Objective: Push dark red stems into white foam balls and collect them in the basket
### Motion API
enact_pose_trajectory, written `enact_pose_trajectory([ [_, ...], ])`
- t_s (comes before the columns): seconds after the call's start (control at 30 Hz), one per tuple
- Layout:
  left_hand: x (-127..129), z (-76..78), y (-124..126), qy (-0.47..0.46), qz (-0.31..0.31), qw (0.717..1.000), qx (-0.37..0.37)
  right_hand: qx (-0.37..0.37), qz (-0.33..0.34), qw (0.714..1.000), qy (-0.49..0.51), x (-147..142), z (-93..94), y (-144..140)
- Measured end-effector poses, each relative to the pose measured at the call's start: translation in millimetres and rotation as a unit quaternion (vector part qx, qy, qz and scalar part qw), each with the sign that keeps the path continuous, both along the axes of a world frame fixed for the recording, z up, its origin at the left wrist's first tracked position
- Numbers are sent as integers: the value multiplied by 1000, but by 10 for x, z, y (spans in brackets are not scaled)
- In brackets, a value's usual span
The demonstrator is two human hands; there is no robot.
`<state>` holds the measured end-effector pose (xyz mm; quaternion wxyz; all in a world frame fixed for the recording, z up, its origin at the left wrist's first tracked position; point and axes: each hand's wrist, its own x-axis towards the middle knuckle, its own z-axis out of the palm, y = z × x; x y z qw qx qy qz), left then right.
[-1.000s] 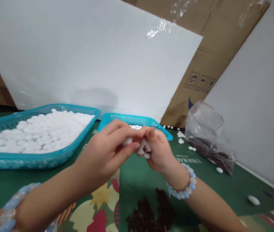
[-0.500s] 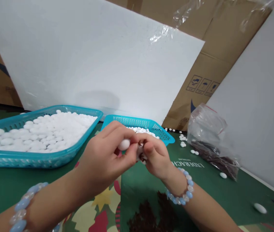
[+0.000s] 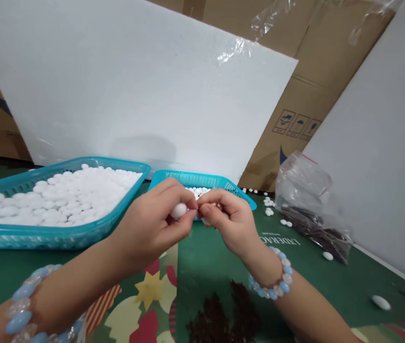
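My left hand point(image 3: 156, 219) is closed in a pinch, a smooth white egg-shaped piece point(image 3: 178, 210) between its thumb and index finger. Its fingertips meet those of my right hand point(image 3: 231, 216) above the table. My right hand is closed too, around white pieces point(image 3: 206, 221) that its fingers mostly cover. Something thin and brown shows at the meeting fingertips, too small to make out fully. Below the hands lies a loose bunch of dark brown strips point(image 3: 218, 317) on the green table cover point(image 3: 195, 267).
A large blue basket point(image 3: 131, 205) of white egg-shaped pieces stands at left. Behind my hands is a smaller blue basket point(image 3: 248, 201) with more. To the right lies a clear plastic bag point(image 3: 304, 183) of brown strips, with several loose white pieces around it. A white board point(image 3: 134, 85) leans behind.
My hands have drawn slightly apart, the left one turning a little. The right fingers have closed further over the white and brown pieces, which show less now.
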<state>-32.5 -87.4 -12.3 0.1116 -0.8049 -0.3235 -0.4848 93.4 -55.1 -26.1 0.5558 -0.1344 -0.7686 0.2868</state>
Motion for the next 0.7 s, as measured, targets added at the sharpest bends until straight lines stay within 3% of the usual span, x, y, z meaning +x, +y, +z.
enact_pose_trajectory([
  [0.1,12,23,-6,-23,-17,999,-39,26,-11,1000,-8,16,0,7],
  [0.23,22,50,4,-120,-62,974,-182,68,-31,997,0,30,-9,-6],
  [0.3,26,32,20,-205,-125,929,-282,86,-30,996,4,33,-10,-18],
  [0.4,40,-10,29,-304,-228,839,-391,103,-36,994,8,36,-3,-29],
  [0.47,52,-15,18,-342,-258,798,-424,112,-38,993,11,36,5,-30],
  [0.53,58,4,4,-365,-267,775,-442,123,-35,992,15,36,13,-27],
  [0.7,42,58,5,-370,-288,766,-439,136,-29,990,17,50,30,-28],
])
